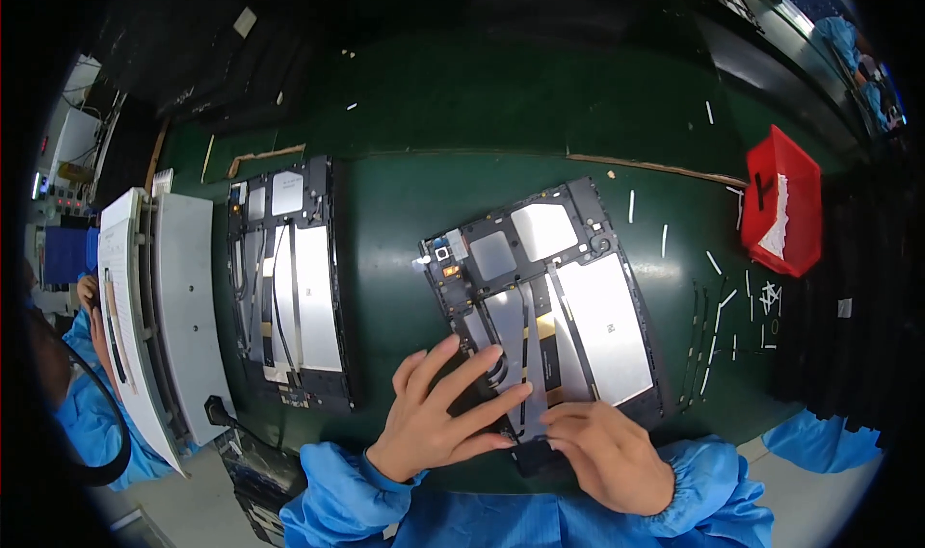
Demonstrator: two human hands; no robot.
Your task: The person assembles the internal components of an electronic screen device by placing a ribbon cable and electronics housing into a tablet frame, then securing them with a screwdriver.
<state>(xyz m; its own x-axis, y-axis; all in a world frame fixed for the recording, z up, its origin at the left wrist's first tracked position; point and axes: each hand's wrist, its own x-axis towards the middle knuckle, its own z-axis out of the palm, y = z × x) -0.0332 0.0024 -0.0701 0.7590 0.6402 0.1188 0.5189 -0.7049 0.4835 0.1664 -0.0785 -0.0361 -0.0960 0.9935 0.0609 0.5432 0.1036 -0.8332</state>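
An opened tablet [612, 322] lies tilted on the green table in front of me, its silver plates and black frame showing. Thin black ribbon cables [525, 341] run down its inside toward the near edge. My left hand [434, 423] rests on its lower left part with the fingers spread over the cables. At the near end of the tablet, my right hand [612, 452] has its thumb and fingers pressed together close to a cable's end; what they pinch, if anything, is hidden. A second opened tablet [313, 293] lies farther left, untouched.
A red bin [807, 192] with white paper inside stands at the right. Several white strips [664, 240] and thin black cables [696, 346] lie near it. Black stacks [843, 355] line the right edge. A white rack [188, 298] stands left, beside another person's blue sleeve [92, 437].
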